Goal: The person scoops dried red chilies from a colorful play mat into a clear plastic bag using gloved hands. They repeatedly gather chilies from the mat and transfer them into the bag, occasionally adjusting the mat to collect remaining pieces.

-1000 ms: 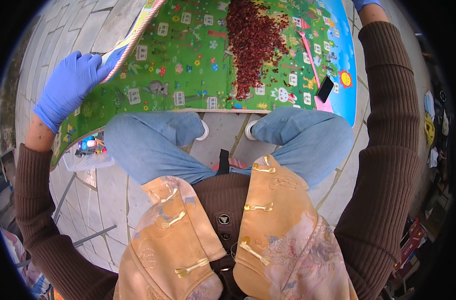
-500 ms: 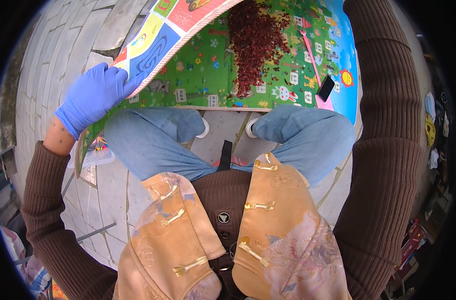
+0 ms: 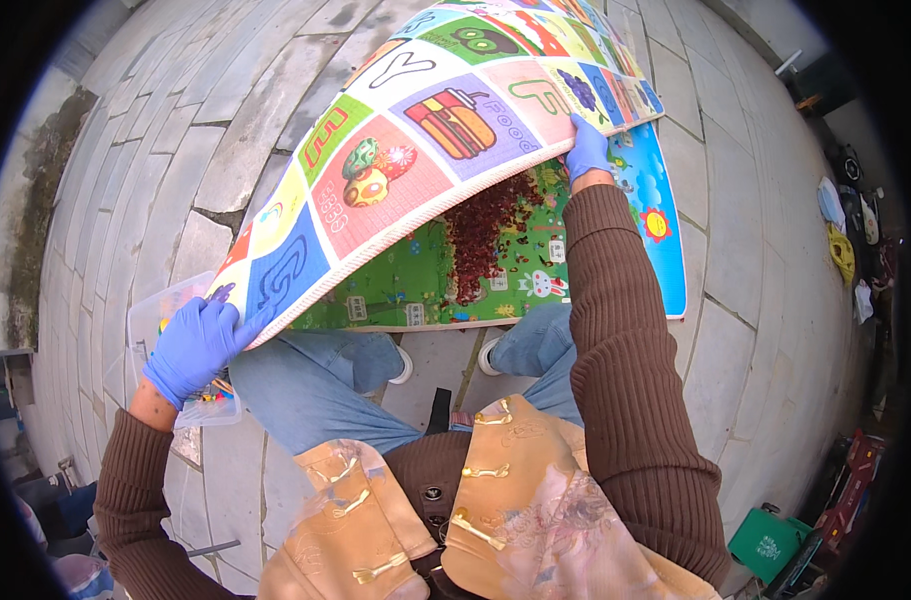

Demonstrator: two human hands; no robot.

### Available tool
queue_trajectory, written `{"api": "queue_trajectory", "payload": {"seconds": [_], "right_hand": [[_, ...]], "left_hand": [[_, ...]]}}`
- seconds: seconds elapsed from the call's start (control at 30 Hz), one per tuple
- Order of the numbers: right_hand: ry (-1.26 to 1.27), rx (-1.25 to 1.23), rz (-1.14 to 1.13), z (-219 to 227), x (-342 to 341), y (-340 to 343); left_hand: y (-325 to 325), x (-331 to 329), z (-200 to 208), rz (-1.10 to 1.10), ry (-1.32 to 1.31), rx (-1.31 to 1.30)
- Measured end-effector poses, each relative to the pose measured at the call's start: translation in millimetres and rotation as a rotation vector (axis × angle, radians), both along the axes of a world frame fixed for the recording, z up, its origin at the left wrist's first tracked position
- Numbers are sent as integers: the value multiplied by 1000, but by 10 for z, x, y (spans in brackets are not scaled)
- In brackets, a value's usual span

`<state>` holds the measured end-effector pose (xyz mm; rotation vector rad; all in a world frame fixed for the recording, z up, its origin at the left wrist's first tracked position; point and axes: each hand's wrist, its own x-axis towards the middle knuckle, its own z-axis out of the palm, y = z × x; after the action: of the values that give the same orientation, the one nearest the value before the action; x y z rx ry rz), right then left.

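A padded play mat (image 3: 455, 140) with picture squares on one face and a green scene on the other lies folded partly over itself. My left hand (image 3: 197, 345), in a violet-blue glove, grips its lifted edge at the near left. Farther right, my gloved right hand (image 3: 588, 152) is closed around the same edge, thumb on the picture side. Under the raised flap, a heap of dark red dried pieces (image 3: 480, 235) rests on the green face. The flap hides the far part of the heap.
Grey paving slabs (image 3: 710, 370) surround the mat. Beside my left hand stands a clear plastic box (image 3: 215, 408) with small colourful items. A green container (image 3: 768, 543) is at the lower right, and a yellow item (image 3: 840, 253) lies among clutter at the right.
My right hand has come into view and now grips the mat's edge. The flap spreads farther right, covering more of the heap and hiding the pink fork-like tool and black rectangular object.
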<state>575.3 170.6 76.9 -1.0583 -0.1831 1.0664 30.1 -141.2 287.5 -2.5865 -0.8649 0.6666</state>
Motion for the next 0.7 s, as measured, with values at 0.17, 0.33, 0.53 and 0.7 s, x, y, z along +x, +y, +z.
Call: {"api": "queue_trajectory", "payload": {"seconds": [0.17, 0.33, 0.53, 0.7], "right_hand": [[101, 600, 30, 904, -474, 43], [-720, 742, 98, 2025, -1680, -118], [-1241, 702, 738, 2372, -3118, -479], [679, 1062, 959, 2090, -3751, -833]], "left_hand": [[297, -410, 214, 374, 190, 146], [617, 12, 889, 638, -640, 125], [1231, 2026, 1319, -72, -648, 450], [1834, 2583, 1403, -240, -213, 815]]}}
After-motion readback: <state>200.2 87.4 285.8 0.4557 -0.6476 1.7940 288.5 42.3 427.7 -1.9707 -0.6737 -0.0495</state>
